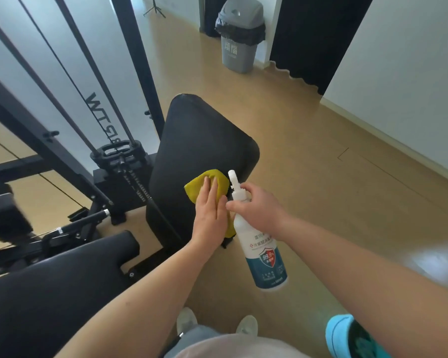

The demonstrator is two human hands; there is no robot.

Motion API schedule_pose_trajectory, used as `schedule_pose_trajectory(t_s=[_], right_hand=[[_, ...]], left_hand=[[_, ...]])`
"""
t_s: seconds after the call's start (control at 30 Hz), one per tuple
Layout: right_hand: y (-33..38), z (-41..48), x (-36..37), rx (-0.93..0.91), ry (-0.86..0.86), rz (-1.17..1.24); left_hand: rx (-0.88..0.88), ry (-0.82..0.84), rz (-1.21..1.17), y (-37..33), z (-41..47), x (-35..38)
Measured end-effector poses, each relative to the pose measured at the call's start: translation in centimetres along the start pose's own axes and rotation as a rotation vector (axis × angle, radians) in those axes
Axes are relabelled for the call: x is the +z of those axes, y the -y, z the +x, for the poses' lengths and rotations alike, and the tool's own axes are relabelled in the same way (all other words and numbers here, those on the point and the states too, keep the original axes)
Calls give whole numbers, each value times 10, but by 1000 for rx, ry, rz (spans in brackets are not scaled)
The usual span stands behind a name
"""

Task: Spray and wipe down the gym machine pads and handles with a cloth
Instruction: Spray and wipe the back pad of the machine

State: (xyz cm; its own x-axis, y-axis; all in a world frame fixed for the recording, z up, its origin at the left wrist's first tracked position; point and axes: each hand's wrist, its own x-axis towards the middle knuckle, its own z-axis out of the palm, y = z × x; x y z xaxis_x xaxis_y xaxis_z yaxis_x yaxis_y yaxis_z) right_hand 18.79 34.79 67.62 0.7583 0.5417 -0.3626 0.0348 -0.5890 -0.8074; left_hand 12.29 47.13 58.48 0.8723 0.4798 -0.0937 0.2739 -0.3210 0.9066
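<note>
A black back pad point(202, 140) of the gym machine slopes away from me in the middle of the view. My left hand point(210, 210) lies flat, fingers together, pressing a yellow cloth point(204, 180) against the pad's lower part. My right hand point(259, 205) grips the neck of a white and teal spray bottle point(259, 244). The bottle's nozzle points up, just right of the cloth, and its body hangs down over the floor. A black seat pad point(62, 280) fills the lower left.
The machine's black frame, cables and weight stack point(119, 156) stand to the left of the pad. A grey lidded bin point(239, 34) sits at the back by a dark curtain point(313, 40). Tan floor point(347, 192) stretches to the right up to a white wall. My shoes point(247, 325) show at the bottom.
</note>
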Motion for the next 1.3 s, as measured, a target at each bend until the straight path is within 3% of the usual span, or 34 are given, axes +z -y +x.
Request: schedule_pose_trajectory(t_s=[0.17,0.43,0.77,0.97,1.07,1.17,1.3], right_hand=[[-3,10,-11,-44,44,4],[15,47,-5,-36,118,34],[64,100,19,23,185,23],[73,107,24,59,249,15],[68,107,23,83,225,24],[64,103,24,87,227,13],[61,93,22,95,220,40]], left_hand=[[51,66,249,9,25,22],[62,-81,176,20,80,7],[9,-202,107,25,187,-63],[-167,-255,11,26,247,-103],[-267,-248,-3,21,252,-106],[-209,-325,-26,15,236,-98],[-130,-268,23,14,210,-79]])
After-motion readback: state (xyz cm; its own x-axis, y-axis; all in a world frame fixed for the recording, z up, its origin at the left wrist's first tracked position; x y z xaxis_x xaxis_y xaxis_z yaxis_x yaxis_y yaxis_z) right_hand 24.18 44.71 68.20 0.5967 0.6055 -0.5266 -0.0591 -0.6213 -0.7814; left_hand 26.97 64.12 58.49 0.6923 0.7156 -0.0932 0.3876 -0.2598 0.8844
